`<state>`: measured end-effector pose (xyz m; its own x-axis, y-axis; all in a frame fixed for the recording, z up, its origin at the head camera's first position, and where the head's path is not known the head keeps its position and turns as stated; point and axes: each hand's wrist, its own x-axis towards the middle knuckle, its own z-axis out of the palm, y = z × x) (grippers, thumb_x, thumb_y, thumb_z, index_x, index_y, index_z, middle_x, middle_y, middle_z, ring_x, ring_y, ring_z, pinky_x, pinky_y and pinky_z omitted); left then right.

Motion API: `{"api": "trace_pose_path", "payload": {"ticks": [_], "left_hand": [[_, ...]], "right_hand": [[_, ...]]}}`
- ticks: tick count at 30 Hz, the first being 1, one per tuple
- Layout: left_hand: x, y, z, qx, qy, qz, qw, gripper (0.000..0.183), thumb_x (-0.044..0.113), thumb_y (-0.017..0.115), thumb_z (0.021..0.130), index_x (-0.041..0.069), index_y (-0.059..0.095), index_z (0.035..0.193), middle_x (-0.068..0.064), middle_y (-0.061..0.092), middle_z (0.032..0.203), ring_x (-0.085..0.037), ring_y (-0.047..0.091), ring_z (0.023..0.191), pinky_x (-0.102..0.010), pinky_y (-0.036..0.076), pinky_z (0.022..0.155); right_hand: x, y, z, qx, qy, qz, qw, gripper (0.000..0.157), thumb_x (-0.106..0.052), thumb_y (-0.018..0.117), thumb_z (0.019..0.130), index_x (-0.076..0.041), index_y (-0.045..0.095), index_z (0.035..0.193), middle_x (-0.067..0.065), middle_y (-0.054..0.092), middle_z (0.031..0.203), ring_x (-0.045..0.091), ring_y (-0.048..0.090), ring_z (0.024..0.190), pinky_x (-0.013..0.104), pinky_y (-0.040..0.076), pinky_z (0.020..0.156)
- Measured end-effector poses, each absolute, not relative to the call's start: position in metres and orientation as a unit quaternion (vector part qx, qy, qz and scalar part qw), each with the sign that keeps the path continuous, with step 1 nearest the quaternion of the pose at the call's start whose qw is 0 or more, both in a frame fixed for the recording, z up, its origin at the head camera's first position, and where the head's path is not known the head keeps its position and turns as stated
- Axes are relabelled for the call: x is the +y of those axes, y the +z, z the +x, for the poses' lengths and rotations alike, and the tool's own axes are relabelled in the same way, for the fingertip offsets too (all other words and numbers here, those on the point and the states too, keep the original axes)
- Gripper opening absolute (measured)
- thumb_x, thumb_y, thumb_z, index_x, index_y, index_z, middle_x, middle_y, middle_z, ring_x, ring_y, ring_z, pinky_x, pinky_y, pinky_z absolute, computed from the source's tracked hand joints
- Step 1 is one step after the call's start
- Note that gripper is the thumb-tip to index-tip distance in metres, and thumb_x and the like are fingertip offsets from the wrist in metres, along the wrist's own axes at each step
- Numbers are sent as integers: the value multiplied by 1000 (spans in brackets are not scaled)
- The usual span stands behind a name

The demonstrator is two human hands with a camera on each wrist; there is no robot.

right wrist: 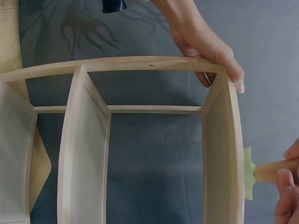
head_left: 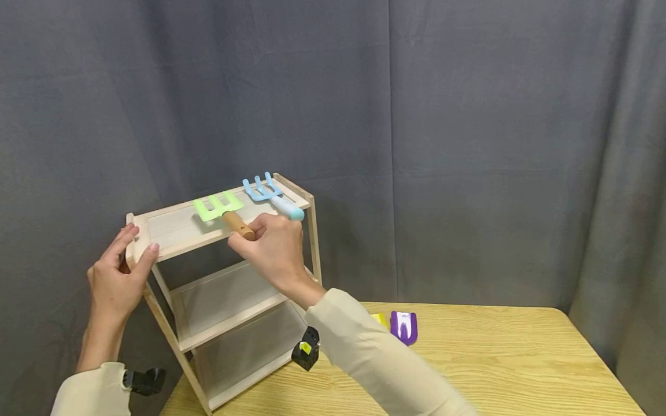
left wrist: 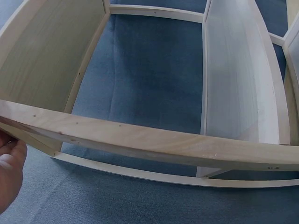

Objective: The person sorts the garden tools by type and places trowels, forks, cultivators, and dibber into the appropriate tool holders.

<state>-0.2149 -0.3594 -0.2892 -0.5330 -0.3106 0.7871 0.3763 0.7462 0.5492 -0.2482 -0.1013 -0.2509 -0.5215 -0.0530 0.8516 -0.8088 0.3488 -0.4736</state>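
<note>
My right hand (head_left: 276,248) pinches the wooden handle of a green hand fork (head_left: 218,207) over the top shelf of a small wooden rack (head_left: 182,245). In the right wrist view the green head (right wrist: 249,173) shows just past the top board. Farther right on that shelf lies a blue hand fork (head_left: 266,189) with a pale blue handle. My left hand (head_left: 118,271) grips the rack's top left corner, its thumb on the front edge. The left wrist view catches only part of that hand (left wrist: 10,170) beside the wooden frame.
The rack's two lower shelves (head_left: 229,300) hang below the top one. It stands at the left of a wooden table (head_left: 499,358), with a grey curtain (head_left: 468,150) behind. A purple and white piece (head_left: 404,327) and a yellow thing (head_left: 380,319) lie on the table, the latter partly hidden by my right sleeve.
</note>
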Motion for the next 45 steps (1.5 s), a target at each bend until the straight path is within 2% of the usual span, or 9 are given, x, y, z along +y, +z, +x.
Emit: {"api": "trace_pose_path", "payload": {"ticks": [7, 15, 23, 29, 34, 45], "left_hand": [[-359, -289, -216, -797, -352, -25, 490, 46, 19, 71, 87, 4, 62, 130, -6, 56, 137, -19, 50, 125, -8, 35, 88], [-357, -288, -214, -796, -365, -17, 483, 47, 20, 70, 87, 4, 62, 130, -5, 55, 138, -17, 48, 127, -11, 35, 93], [-357, -290, -213, -792, -363, -19, 490, 46, 19, 71, 87, 4, 62, 130, -6, 56, 137, 4, 46, 122, -12, 36, 93], [-355, -290, -212, -794, -367, -21, 485, 46, 19, 70, 88, 4, 61, 131, -6, 55, 138, -2, 46, 125, -12, 36, 93], [-355, -290, -212, -792, -368, -20, 486, 46, 19, 70, 88, 4, 62, 130, -7, 55, 137, -1, 46, 125, -13, 37, 94], [-354, -291, -212, -792, -367, -24, 487, 46, 19, 70, 88, 3, 61, 130, -7, 55, 138, -2, 46, 126, -14, 36, 95]], "right_hand": [[-108, -255, -250, -733, 466, 290, 402, 10, -19, 75, 68, -14, 68, 63, -11, 58, 52, -1, 47, 47, 19, 37, 48], [-115, -252, -253, -736, 443, 293, 420, 16, -19, 74, 69, -15, 64, 59, -12, 53, 48, 2, 43, 45, 19, 34, 46], [-121, -253, -256, -745, 446, 282, 408, 18, -19, 74, 69, -15, 62, 57, -13, 50, 47, 4, 44, 45, 19, 34, 45], [-122, -255, -257, -742, 443, 284, 414, 17, -18, 75, 70, -14, 63, 58, -11, 51, 48, 4, 43, 44, 18, 31, 44], [-125, -256, -259, -748, 430, 281, 420, 19, -21, 75, 70, -15, 63, 57, -12, 51, 48, 2, 42, 44, 17, 30, 44], [-131, -257, -256, -755, 449, 268, 396, 19, -22, 73, 70, -17, 61, 56, -14, 49, 48, 5, 44, 46, 18, 32, 43]]}}
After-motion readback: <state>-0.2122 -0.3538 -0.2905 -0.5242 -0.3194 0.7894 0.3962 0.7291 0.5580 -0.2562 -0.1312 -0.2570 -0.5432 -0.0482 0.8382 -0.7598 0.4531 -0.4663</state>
